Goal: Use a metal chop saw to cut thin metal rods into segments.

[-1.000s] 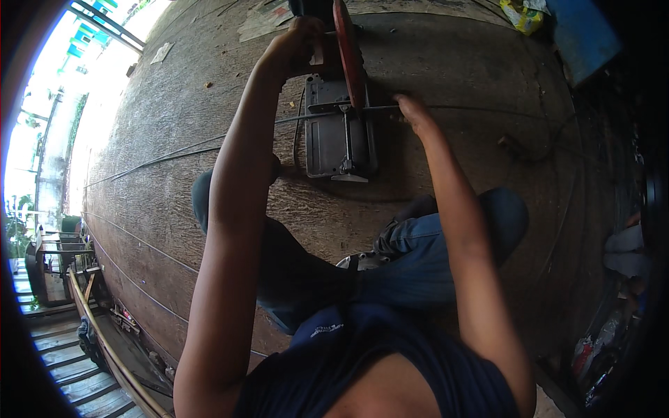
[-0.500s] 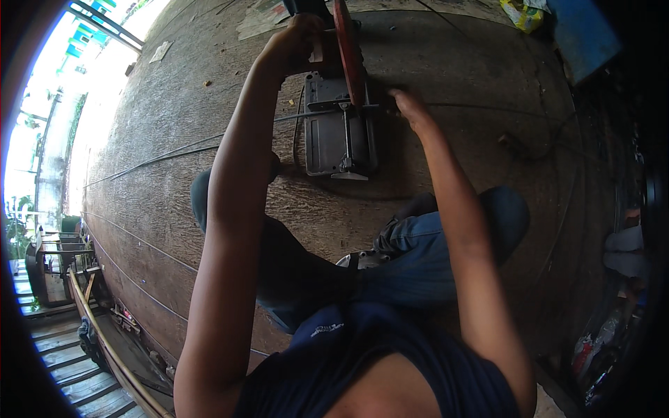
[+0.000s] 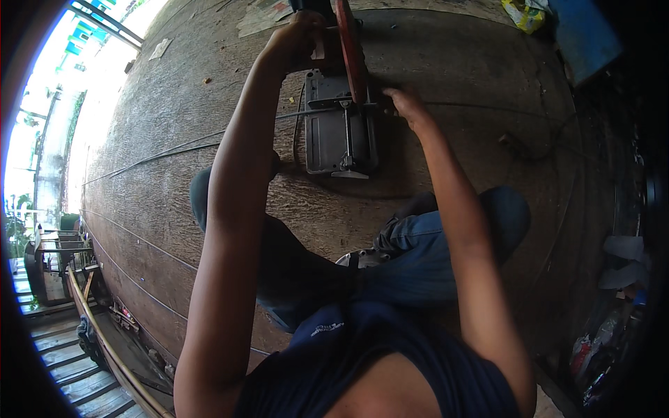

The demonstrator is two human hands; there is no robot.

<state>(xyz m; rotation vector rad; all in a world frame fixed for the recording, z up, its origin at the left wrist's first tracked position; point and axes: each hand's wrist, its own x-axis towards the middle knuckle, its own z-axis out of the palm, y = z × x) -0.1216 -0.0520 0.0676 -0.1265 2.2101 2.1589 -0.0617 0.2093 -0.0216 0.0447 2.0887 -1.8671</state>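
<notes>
A cut-off saw with a red blade guard [image 3: 350,52] and a dark grey base [image 3: 326,143] stands on the floor ahead of me. My left hand [image 3: 301,35] is closed round the saw's handle, behind the guard's left side. A thin metal rod [image 3: 279,116] comes in from the left and lies across the base at the vise [image 3: 346,129], under the guard. Just right of the base, my right hand [image 3: 410,108] is held beside the rod's line, fingers stretched toward the saw. Its lower fingers are in shadow, and contact with the rod cannot be made out.
I sit with bent legs [image 3: 425,244] on a worn wooden floor [image 3: 160,139]. More long rods [image 3: 157,155] trail off left. A blue panel [image 3: 582,38] and a yellow bag [image 3: 523,15] are at the far right. A railing [image 3: 104,334] borders the lower left.
My right hand has shifted slightly left, closer to the saw base. The saw's guard and my left hand have stayed almost in place.
</notes>
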